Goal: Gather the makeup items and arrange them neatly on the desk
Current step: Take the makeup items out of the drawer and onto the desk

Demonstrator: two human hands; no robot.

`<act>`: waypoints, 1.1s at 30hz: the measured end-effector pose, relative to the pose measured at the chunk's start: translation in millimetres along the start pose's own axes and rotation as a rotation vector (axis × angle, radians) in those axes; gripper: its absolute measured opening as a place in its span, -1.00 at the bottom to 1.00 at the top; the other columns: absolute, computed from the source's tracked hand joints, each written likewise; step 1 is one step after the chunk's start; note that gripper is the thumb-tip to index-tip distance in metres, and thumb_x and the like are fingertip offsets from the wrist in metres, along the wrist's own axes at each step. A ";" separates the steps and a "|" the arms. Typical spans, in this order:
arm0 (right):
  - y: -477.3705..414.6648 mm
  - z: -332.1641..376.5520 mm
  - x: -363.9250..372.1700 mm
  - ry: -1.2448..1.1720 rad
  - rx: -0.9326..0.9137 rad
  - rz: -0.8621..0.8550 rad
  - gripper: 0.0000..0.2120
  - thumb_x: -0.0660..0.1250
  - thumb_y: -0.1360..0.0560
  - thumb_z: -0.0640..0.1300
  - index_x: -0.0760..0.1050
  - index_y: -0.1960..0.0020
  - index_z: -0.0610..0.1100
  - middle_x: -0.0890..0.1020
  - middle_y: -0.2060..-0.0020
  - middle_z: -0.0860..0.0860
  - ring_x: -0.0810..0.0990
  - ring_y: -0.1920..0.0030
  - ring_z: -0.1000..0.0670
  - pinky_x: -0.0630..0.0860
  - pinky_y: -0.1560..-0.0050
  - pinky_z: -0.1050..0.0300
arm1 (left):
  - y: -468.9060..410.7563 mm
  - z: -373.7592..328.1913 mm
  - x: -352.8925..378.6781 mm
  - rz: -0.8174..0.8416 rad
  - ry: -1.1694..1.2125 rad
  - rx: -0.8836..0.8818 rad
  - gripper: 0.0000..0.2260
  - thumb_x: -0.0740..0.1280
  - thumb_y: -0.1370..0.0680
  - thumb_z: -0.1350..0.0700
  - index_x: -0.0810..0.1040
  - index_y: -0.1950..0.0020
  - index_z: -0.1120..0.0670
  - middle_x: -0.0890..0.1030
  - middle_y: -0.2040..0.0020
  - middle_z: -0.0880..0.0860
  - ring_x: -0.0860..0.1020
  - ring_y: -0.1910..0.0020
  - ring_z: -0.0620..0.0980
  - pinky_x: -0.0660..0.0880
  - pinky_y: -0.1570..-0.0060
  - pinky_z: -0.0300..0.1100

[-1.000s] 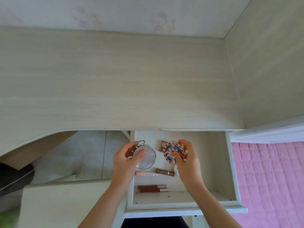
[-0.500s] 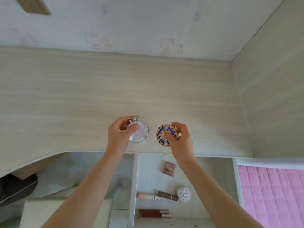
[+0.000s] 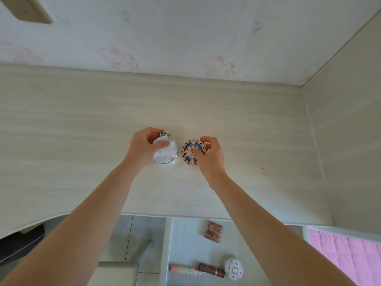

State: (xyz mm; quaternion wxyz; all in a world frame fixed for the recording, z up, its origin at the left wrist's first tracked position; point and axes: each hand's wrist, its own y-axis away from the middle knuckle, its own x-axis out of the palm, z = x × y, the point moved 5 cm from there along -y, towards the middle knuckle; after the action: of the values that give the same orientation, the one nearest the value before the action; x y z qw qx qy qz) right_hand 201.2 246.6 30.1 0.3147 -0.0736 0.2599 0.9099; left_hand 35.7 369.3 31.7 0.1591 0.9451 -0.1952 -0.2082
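My left hand (image 3: 144, 149) grips a round silver-rimmed compact mirror (image 3: 167, 150) with a key ring, low over the middle of the pale wooden desk (image 3: 82, 124). My right hand (image 3: 210, 155) pinches a round pink compact with a blue pattern (image 3: 190, 150), tilted, just right of the mirror. I cannot tell if either item touches the desktop. In the open drawer (image 3: 181, 234) below lie a brown square eyeshadow palette (image 3: 213, 232), a pink tube (image 3: 181, 269), a brown lipstick (image 3: 212, 270) and a small round white compact (image 3: 233, 269).
A wall with cartoon-cat wallpaper (image 3: 185, 38) runs behind the desk, and a side panel (image 3: 346, 120) closes it on the right. A pink quilted bed cover (image 3: 350, 254) lies at lower right. A pale chair or stool top (image 3: 117, 271) stands under the desk's front edge.
Both hands lifted the mirror and the patterned compact out of the drawer and carried them forward over the desk's middle. The view tilted up, showing more wall.
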 end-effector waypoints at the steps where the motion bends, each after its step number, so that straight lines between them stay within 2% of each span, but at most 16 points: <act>1: -3.9 1.5 2.6 0.006 -0.004 0.010 -0.68 0.28 -0.52 -0.21 0.40 -0.26 -0.03 0.46 0.17 0.20 0.48 0.21 0.19 0.37 0.40 0.39 | -5.4 -0.4 -1.5 0.013 -0.019 -0.003 -0.64 0.52 -0.39 0.21 0.59 -0.16 0.07 0.66 0.01 0.02 0.60 0.07 -0.01 0.49 0.07 -0.21; 4: -11.9 3.9 8.4 -0.011 0.008 0.043 -0.67 0.35 -0.50 -0.18 0.40 -0.24 -0.04 0.48 0.13 0.16 0.49 0.20 0.18 0.36 0.47 0.48 | -16.9 -0.2 -6.1 0.013 -0.071 0.003 -0.63 0.53 -0.38 0.22 0.59 -0.16 0.06 0.65 0.00 0.04 0.59 0.06 0.01 0.49 0.03 -0.17; 8: -17.3 4.1 15.1 0.043 -0.038 0.036 -0.56 0.44 -0.42 -0.19 0.38 -0.24 -0.05 0.53 -0.08 0.02 0.53 -0.05 0.03 0.41 0.19 0.34 | -22.6 5.1 -12.0 -0.048 -0.127 0.031 -0.66 0.51 -0.39 0.18 0.61 -0.15 0.05 0.64 -0.04 0.02 0.59 -0.01 0.00 0.53 -0.04 -0.11; 11: -19.4 3.8 20.5 0.115 -0.105 0.023 -0.56 0.45 -0.40 -0.21 0.40 -0.22 -0.07 0.51 -0.10 0.00 0.50 -0.10 0.00 0.41 0.09 0.29 | -19.9 8.8 -9.8 -0.092 -0.141 0.058 -0.68 0.49 -0.42 0.16 0.60 -0.16 0.05 0.64 -0.05 0.00 0.58 -0.02 -0.03 0.52 -0.02 -0.14; 14: -22.4 6.7 23.1 0.247 -0.158 0.011 -0.57 0.46 -0.39 -0.16 0.42 -0.21 -0.08 0.45 -0.10 -0.01 0.42 -0.13 -0.04 0.43 -0.03 0.15 | -16.3 11.0 -6.4 -0.146 -0.142 0.093 -0.70 0.46 -0.43 0.18 0.61 -0.16 0.06 0.62 -0.06 -0.04 0.56 -0.05 -0.07 0.49 -0.06 -0.18; 20: -27.5 3.5 23.6 0.354 -0.150 0.007 -0.54 0.43 -0.44 -0.09 0.44 -0.30 -0.12 0.38 -0.20 -0.04 0.30 -0.21 -0.08 0.31 -0.07 0.20 | -17.4 16.1 -3.9 -0.176 -0.156 0.097 -0.73 0.44 -0.45 0.17 0.62 -0.14 0.07 0.62 -0.08 0.02 0.54 -0.07 -0.04 0.49 -0.10 -0.12; 29: -27.3 1.3 21.3 0.390 -0.158 0.034 -0.40 0.40 -0.46 -0.02 0.28 -0.43 -0.10 0.39 -0.26 -0.05 0.26 -0.29 -0.07 0.33 -0.19 0.13 | -19.5 6.8 -4.0 -0.160 -0.167 0.096 -0.71 0.43 -0.44 0.17 0.61 -0.16 0.09 0.63 -0.06 -0.03 0.56 -0.02 -0.10 0.40 0.08 -0.40; 33: -14.3 -2.0 11.4 0.410 -0.200 0.027 -0.41 0.36 -0.49 -0.01 0.25 -0.44 -0.11 0.39 -0.30 -0.03 0.29 -0.32 -0.05 0.30 -0.17 0.17 | -6.6 11.5 -6.9 -0.211 -0.165 0.091 -0.68 0.45 -0.43 0.17 0.59 -0.18 0.09 0.62 -0.05 -0.02 0.56 -0.04 -0.06 0.46 -0.01 -0.28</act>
State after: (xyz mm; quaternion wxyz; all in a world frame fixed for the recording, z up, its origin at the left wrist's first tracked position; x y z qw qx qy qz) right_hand 200.9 261.1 18.9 0.2341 -0.2843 0.2279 0.9014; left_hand 26.7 375.5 21.6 0.0766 0.9463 -0.1165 -0.2918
